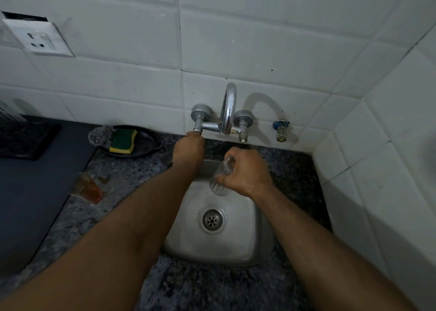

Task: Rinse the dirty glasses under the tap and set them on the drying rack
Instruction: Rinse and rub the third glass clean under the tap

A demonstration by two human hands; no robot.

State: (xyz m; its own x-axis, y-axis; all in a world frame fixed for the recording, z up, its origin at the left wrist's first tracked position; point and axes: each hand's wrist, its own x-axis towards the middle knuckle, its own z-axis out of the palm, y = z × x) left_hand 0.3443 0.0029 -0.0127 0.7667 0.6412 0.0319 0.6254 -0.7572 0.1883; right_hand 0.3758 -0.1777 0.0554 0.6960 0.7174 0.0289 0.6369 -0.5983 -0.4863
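Note:
My right hand (245, 171) grips a clear ribbed glass (220, 183), tilted over the steel sink (250, 237), just below the chrome tap spout (228, 112). No water stream shows. My left hand (188, 149) reaches up to the tap's left valve handle (197, 129), with the fingers curled round it. A second glass (90, 189), with orange residue, lies on its side on the speckled counter left of the sink. A dark drying mat (26, 138) sits at the far left, with a blurred rack edge (9, 112) above it.
A black dish (146, 143) by the wall holds a green-yellow sponge (123, 140) and a steel scrubber (101, 136). A small valve (280, 128) sticks out right of the tap. Tiled walls close the back and the right side. A socket (37, 39) is at upper left.

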